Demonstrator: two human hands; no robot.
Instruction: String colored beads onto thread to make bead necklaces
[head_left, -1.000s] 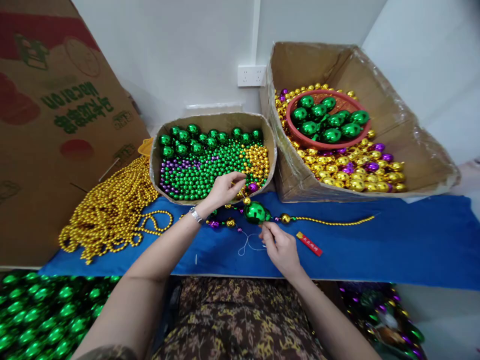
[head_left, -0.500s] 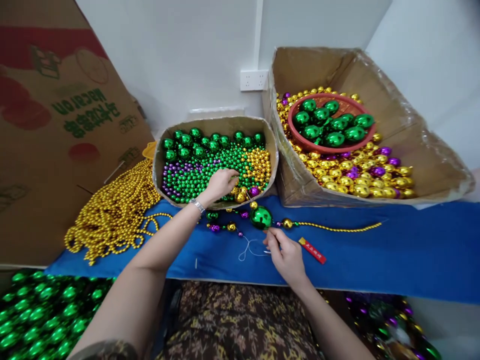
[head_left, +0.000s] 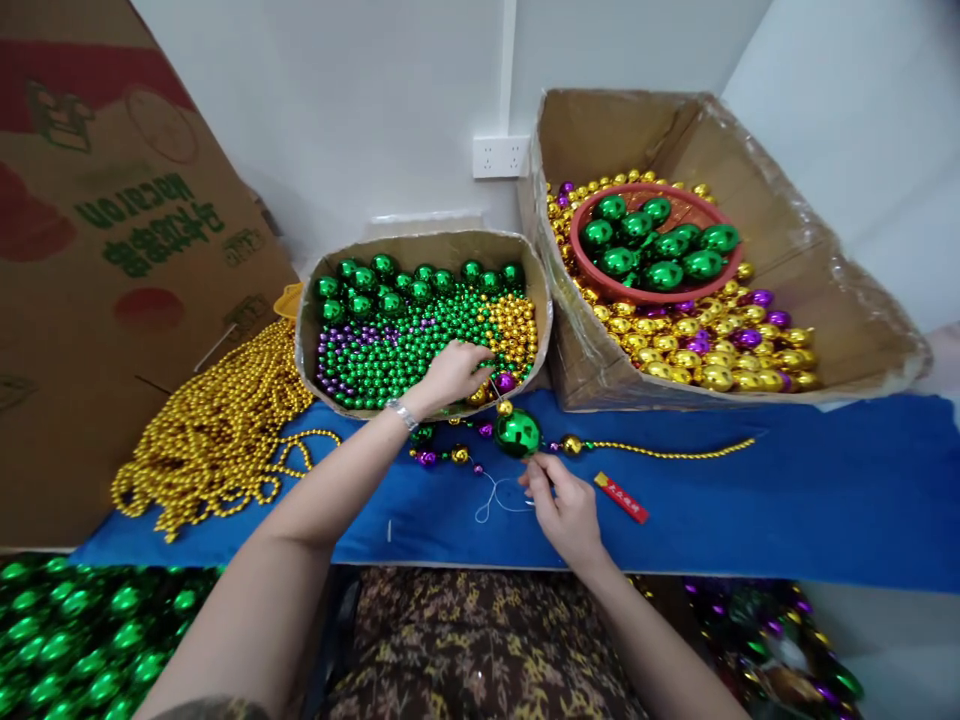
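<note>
Left hand [head_left: 454,378] shifted rightward over bead box [head_left: 450,247], fingers seemingly pinched on thin strand [head_left: 495,387]; strand thus runs from them down to gold bead [head_left: 505,407]. Green ball [head_left: 517,433] unmoved over counter [head_left: 825,480], just below bead; right hand [head_left: 566,505] stays clamped on its lower edge.

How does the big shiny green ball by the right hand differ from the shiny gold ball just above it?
The green ball is much bigger than the gold ball. The green ball sits by the right hand; the gold ball, toward the left hand. Both are glossy.
</note>
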